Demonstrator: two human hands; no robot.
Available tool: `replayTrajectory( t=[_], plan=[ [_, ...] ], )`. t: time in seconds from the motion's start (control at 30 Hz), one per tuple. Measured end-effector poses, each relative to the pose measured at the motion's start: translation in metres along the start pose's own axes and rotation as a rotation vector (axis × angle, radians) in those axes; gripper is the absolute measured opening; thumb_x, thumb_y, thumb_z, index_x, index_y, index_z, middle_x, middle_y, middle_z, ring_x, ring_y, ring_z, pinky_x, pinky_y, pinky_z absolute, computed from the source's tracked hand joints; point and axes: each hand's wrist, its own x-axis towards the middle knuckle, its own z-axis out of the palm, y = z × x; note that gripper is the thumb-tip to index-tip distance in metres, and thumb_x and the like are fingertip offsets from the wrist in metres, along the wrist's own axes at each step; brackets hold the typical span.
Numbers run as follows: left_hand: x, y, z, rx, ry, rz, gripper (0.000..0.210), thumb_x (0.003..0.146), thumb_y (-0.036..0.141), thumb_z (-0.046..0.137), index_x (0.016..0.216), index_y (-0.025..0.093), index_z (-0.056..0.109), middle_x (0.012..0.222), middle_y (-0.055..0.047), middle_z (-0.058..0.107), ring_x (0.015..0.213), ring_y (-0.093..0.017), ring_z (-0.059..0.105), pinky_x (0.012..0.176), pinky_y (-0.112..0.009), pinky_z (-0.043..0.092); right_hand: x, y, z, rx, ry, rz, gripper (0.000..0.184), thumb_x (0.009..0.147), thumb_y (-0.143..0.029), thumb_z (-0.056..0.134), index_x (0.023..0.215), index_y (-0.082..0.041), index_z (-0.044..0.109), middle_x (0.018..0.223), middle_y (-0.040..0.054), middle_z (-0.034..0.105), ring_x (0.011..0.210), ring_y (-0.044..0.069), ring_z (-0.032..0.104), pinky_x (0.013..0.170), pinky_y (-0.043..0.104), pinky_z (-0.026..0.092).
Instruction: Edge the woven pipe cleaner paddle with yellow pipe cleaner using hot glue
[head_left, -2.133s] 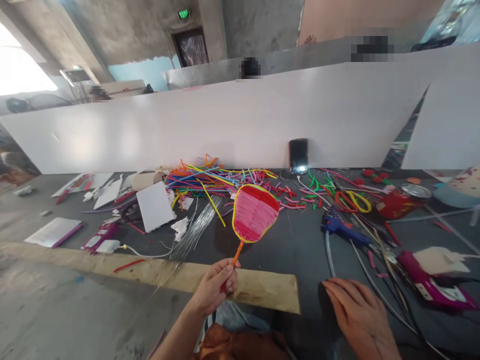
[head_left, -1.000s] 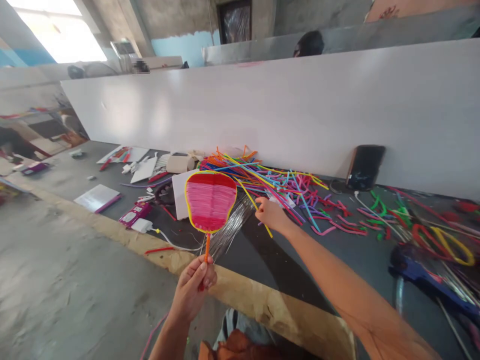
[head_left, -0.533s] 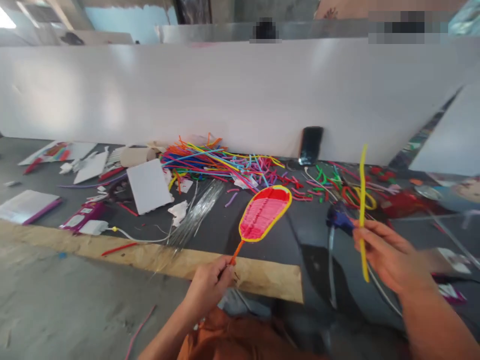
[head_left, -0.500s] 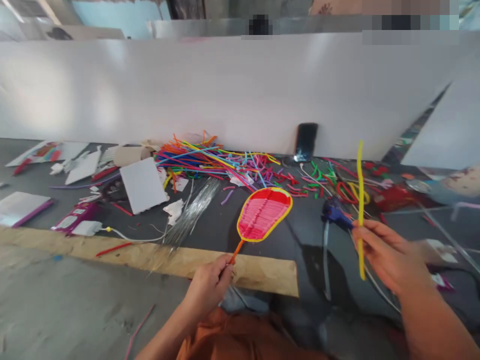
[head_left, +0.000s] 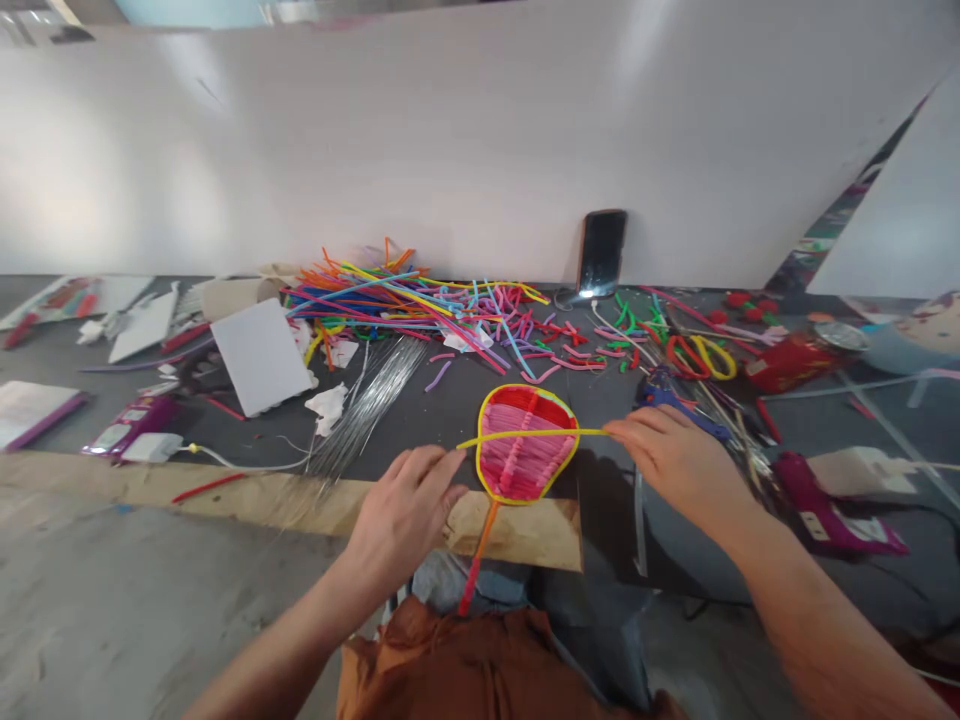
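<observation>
A yellow pipe cleaner (head_left: 540, 433) is stretched level between my two hands. My left hand (head_left: 405, 510) pinches its left end, and my right hand (head_left: 675, 465) pinches the right end. Behind and below the strand lies a fan-shaped pipe-cleaner piece (head_left: 517, 470), pink with a red top and a yellow outline. Its orange and red handle (head_left: 484, 545) points toward my body, over the table's near edge. Neither hand is on the handle. Just beyond my right hand rests a blue glue gun (head_left: 679, 405), partly covered by it.
A heap of coloured pipe cleaners (head_left: 375, 295) lies at the back, with a phone (head_left: 602, 252) leaning on the white board behind. Yellow-and-red-handled scissors (head_left: 701, 357) and a red can (head_left: 802, 360) are at right. Clear sticks (head_left: 375, 400) and a white card (head_left: 262, 357) are at left.
My left hand has let go of the fan-shaped piece's handle, and the piece now lies down. The yellow pipe cleaner has swung from upright at right to level, with both hands holding it.
</observation>
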Motion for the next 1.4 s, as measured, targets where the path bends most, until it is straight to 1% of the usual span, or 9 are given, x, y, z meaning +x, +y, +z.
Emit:
replayTrajectory(
  t=[0.1,0.2,0.3,0.4,0.5,0.57,0.63,0.97,1.4],
  plan=[
    [0.044,-0.003,0.0,0.134,-0.099,0.111,0.026,0.089,0.026,0.052,0.112,0.025,0.066,0.108,-0.01,0.062,0.099,-0.025,0.055,0.094,-0.037,0.039,0.019,-0.006,0.008,-0.005,-0.052,-0.002,0.029,0.093,-0.02,0.04,0.097,-0.022,0.068,0.089,0.0063,0.068,0.084,0.021,0.057,0.078,0.033,0.045],
    [0.075,-0.013,0.013,0.256,-0.207,0.2,0.026,0.093,0.021,0.043,0.1,0.021,0.068,0.099,-0.01,0.063,0.095,-0.024,0.056,0.091,-0.038,0.04,0.031,-0.007,0.016,0.054,-0.061,0.046,0.028,0.093,-0.022,0.041,0.099,-0.022,0.068,0.09,0.0064,0.068,0.086,0.021,0.058,0.079,0.033,0.045],
    [0.095,-0.022,0.024,0.343,-0.167,0.203,0.027,0.095,0.027,0.041,0.097,0.018,0.066,0.093,-0.01,0.061,0.092,-0.023,0.055,0.09,-0.037,0.04,0.037,-0.004,0.022,0.078,-0.095,0.094,0.026,0.093,-0.023,0.042,0.099,-0.023,0.068,0.089,0.0058,0.067,0.087,0.02,0.059,0.075,0.032,0.046],
    [0.111,-0.024,0.025,0.448,-0.141,0.168,0.022,0.093,0.028,0.048,0.106,0.018,0.062,0.1,-0.009,0.058,0.095,-0.023,0.054,0.089,-0.034,0.041,0.04,0.0,0.027,0.059,-0.14,0.117,0.026,0.092,-0.023,0.042,0.097,-0.024,0.068,0.086,0.0055,0.066,0.087,0.021,0.059,0.073,0.032,0.045],
    [0.124,-0.027,0.026,0.509,-0.273,0.154,0.023,0.092,0.028,0.049,0.11,0.021,0.063,0.102,-0.008,0.058,0.097,-0.022,0.055,0.085,-0.032,0.043,0.045,0.003,0.032,0.093,-0.144,0.129,0.025,0.092,-0.024,0.043,0.095,-0.024,0.068,0.087,0.0059,0.067,0.088,0.021,0.059,0.075,0.032,0.045],
    [0.131,-0.03,0.029,0.5,-0.376,0.16,0.025,0.095,0.03,0.045,0.105,0.021,0.065,0.098,-0.007,0.061,0.095,-0.021,0.056,0.084,-0.03,0.043,0.051,0.004,0.037,0.126,-0.152,0.161,0.024,0.091,-0.025,0.044,0.094,-0.024,0.068,0.087,0.0062,0.067,0.088,0.021,0.06,0.078,0.032,0.045],
    [0.136,-0.032,0.033,0.49,-0.419,0.158,0.027,0.096,0.031,0.042,0.1,0.02,0.067,0.093,-0.006,0.063,0.092,-0.02,0.058,0.082,-0.029,0.042,0.056,0.005,0.042,0.15,-0.172,0.2,0.023,0.09,-0.025,0.045,0.093,-0.023,0.067,0.088,0.0062,0.068,0.088,0.02,0.061,0.078,0.031,0.045],
    [0.157,-0.026,0.039,0.486,-0.459,0.01,0.025,0.088,0.02,0.041,0.081,0.016,0.066,0.081,-0.007,0.068,0.075,-0.019,0.062,0.065,-0.026,0.041,0.075,0.001,0.06,0.196,-0.252,0.31,0.016,0.086,-0.021,0.048,0.091,-0.023,0.063,0.09,0.0025,0.071,0.081,0.018,0.065,0.068,0.027,0.042],
    [0.16,-0.038,0.039,0.298,-0.466,-0.039,0.023,0.085,0.026,0.047,0.085,0.018,0.068,0.078,-0.003,0.07,0.072,-0.017,0.062,0.061,-0.024,0.037,0.076,-0.001,0.064,0.25,-0.262,0.324,0.016,0.085,-0.021,0.047,0.087,-0.022,0.063,0.089,0.0034,0.071,0.081,0.019,0.064,0.07,0.028,0.042]
  ],
)
